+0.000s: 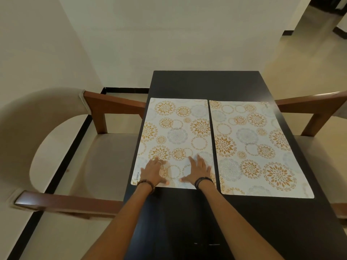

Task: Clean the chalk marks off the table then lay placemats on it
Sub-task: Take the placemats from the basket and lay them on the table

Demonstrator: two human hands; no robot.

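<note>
Head view looks down on a dark, near-black rectangular wooden surface (206,85) carrying two pale rectangular placemats printed with gold and grey floral circles. They lie side by side, long edges parallel with a narrow dark gap between them. The left placemat (176,128) reaches the surface's left edge and has small lettering at its near left corner. The right placemat (259,147) sits slightly nearer the camera and comes close to the right edge.

Both hands lie flat on the near end of the left placemat, fingers straight and spread, gripping nothing. The left hand (153,172) presses near the mat's left corner; a ring shows on one finger and a beaded bracelet on the wrist. The right hand (199,171) presses near the mat's right side, with dark bands on its wrist.

A cream-cushioned armchair with brown wooden arms (105,109) stands left of the surface, and another wooden chair arm (309,107) shows on the right.
</note>
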